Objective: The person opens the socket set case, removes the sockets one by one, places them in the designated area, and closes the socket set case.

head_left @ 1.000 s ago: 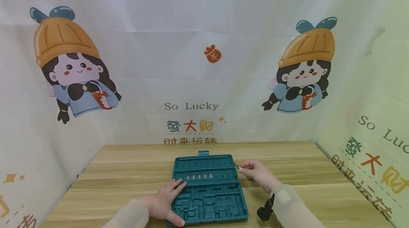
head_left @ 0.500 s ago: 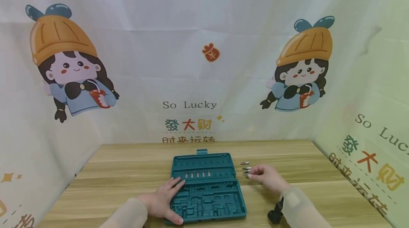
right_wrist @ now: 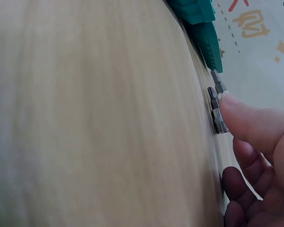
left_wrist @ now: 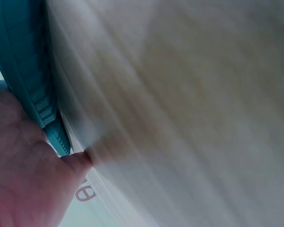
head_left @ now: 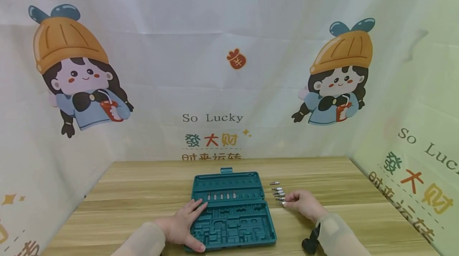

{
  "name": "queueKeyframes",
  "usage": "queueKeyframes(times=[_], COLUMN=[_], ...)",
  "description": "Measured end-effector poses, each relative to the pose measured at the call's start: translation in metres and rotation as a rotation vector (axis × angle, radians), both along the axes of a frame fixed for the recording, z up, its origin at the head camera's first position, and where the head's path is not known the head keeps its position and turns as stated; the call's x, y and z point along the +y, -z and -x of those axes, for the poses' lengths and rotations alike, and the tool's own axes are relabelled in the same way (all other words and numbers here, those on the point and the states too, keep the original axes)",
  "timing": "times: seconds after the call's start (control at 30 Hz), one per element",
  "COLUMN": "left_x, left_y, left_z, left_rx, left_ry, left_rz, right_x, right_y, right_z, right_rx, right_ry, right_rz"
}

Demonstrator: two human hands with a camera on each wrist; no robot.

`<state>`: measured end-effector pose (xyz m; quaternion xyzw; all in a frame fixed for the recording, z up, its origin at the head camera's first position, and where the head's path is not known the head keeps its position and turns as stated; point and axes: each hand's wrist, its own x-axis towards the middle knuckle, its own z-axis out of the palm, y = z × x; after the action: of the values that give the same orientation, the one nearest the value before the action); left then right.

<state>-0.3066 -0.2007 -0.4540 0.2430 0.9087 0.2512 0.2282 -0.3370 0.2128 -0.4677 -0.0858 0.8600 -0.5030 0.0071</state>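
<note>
A teal plastic case (head_left: 233, 244) lies unfolded on the wooden table. My left hand (head_left: 182, 224) rests on its left edge with fingers and thumb spread; the left wrist view shows the palm against the case's side (left_wrist: 23, 61). To the right of the case, my right hand (head_left: 305, 205) pinches a small metal bit socket (right_wrist: 218, 84) between thumb and fingers, low over the table. It is at the near end of a column of several bit sockets (head_left: 277, 189) lying on the wood. Another bit socket (right_wrist: 217, 118) lies beside the thumb in the right wrist view.
Several bit sockets (head_left: 221, 196) stand in a row in the case's upper half, left of vacant slots. The lower half has moulded recesses. A black device (head_left: 310, 245) hangs at my right wrist. A printed cloth (head_left: 215, 88) backs the table.
My right hand has moved from the lid's right edge out to the right, then slightly nearer me along the column. More bit sockets show on the table. The left hand stays on the case.
</note>
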Motion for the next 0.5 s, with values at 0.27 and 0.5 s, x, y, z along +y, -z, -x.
queueKeyframes(times=[0.27, 0.5], left_x=[-0.001, -0.004], left_y=[0.006, 0.012], left_z=[0.003, 0.008], left_rx=[0.004, 0.020], left_ry=[0.004, 0.006], left_rz=[-0.006, -0.005], right_x=[-0.004, -0.006], right_y=[0.001, 0.002], right_z=[0.002, 0.006], right_rx=[-0.034, -0.037], right_ry=[0.074, 0.107], right_rz=[-0.035, -0.067])
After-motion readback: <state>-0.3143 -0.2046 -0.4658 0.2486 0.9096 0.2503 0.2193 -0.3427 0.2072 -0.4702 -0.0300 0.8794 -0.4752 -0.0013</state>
